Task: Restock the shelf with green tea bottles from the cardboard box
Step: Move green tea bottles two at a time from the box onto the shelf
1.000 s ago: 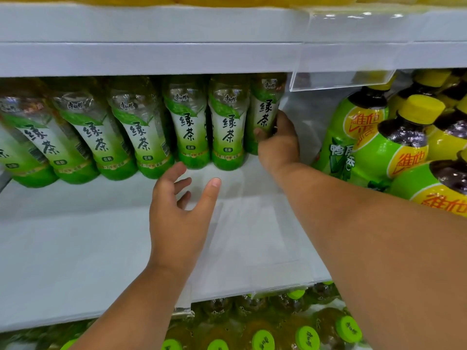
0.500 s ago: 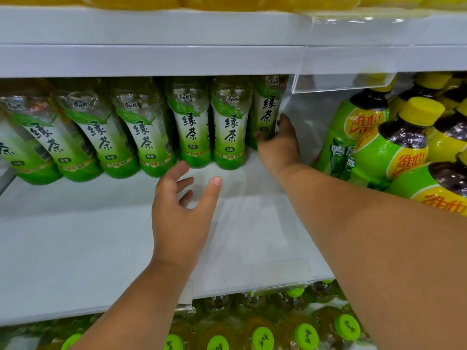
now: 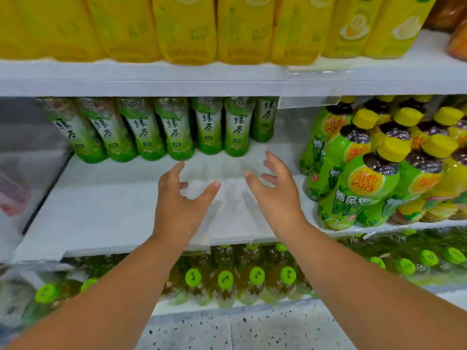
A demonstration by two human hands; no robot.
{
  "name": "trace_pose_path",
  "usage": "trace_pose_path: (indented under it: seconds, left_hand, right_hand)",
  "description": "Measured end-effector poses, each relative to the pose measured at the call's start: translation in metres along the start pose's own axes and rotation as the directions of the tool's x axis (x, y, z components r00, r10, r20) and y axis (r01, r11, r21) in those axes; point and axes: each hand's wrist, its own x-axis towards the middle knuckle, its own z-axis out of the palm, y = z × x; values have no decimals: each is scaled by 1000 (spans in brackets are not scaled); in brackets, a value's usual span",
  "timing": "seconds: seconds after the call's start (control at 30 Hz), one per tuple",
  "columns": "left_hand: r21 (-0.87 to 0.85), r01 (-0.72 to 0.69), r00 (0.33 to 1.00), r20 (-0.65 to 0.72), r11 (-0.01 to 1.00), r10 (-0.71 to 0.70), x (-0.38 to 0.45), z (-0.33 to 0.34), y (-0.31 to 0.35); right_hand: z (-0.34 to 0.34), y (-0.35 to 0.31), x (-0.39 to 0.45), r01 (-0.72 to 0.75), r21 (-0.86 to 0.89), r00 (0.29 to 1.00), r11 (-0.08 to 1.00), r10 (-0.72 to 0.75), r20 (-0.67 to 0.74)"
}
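Several green tea bottles (image 3: 174, 130) with green-and-white labels stand in a row at the back of the white middle shelf (image 3: 106, 213). The rightmost bottle (image 3: 264, 120) stands a little further back. My left hand (image 3: 180, 200) and my right hand (image 3: 274, 193) hover over the bare front part of the shelf, both with fingers spread and holding nothing, a short way in front of the row. The cardboard box is not in view.
Yellow-capped green bottles (image 3: 364, 183) crowd the right of the same shelf. Yellow drink bottles (image 3: 187, 29) fill the shelf above. Green-capped bottles (image 3: 225, 281) stand on the shelf below. Speckled floor (image 3: 240, 329) shows at the bottom.
My right hand has let go of the rightmost green tea bottle and drawn back toward me. The view has pulled back and tilted, showing the upper shelf and the floor.
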Motion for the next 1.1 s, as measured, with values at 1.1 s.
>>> trace_pose_path:
  seconds: [1.1]
  left_hand:
    - [-233,532,540,-647,814,-538,-398,-480,195]
  right_hand:
    - [69,-320,-393,41,-134,458,990,101,883]
